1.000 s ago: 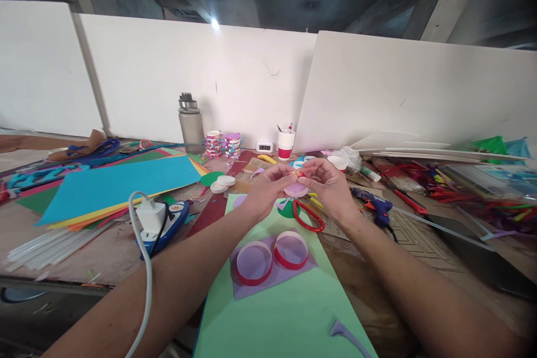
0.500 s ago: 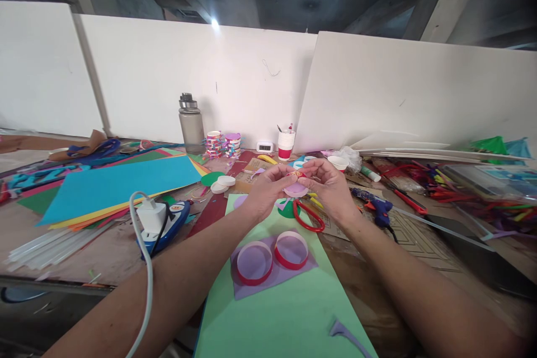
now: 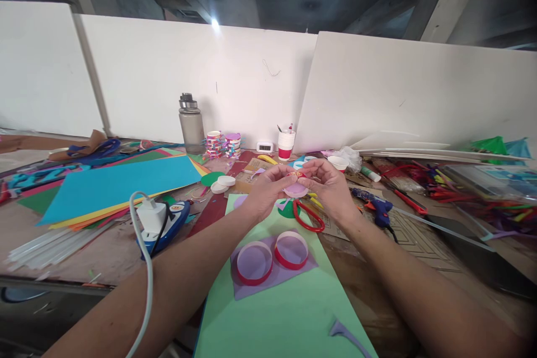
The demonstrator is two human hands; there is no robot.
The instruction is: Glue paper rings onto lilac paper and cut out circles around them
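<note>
My left hand (image 3: 268,193) and my right hand (image 3: 330,190) meet above the far part of a pale green sheet (image 3: 268,324). Between them, thumbs and fingers pinch a small paper-cup ring (image 3: 296,190) with a purple disc and red at its upper side; the fingers partly cover it. Just below lie red-handled scissors (image 3: 312,224), blades mostly hidden, and a green disc (image 3: 288,210). Closer to me, two red-and-white paper rings (image 3: 254,278) stand on a purple sheet (image 3: 245,291). A curled purple strip (image 3: 350,335) lies at the near right.
Coloured sheets (image 3: 121,184), clear glue sticks (image 3: 54,246) and a white plug (image 3: 151,215) with a cable are at the left. A bottle (image 3: 193,128) and stacked paper cups (image 3: 286,142) stand at the back. At the right lies a blue glue gun (image 3: 380,210).
</note>
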